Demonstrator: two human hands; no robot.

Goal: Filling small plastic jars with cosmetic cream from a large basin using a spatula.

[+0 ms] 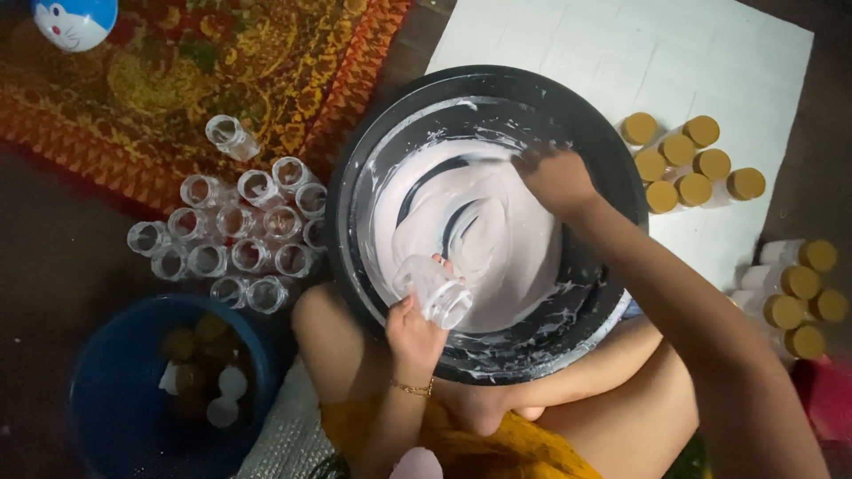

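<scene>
The basin point(612, 168) was black, its cream point(506, 239) pale pinkish-white. Jar lids point(692, 189) were mustard yellow. The basket point(106, 390) was blue, the rug point(195, 71) red-gold patterned.

Dim, soft overhead light; blurry edges

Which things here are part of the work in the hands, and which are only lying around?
In use:
- left hand holding small clear jar
- right hand in pale cream
- black basin
- empty clear jars
- gold-capped filled jars

Lying about:
- patterned cloth
- blue-and-white ball
- blue bucket
</scene>
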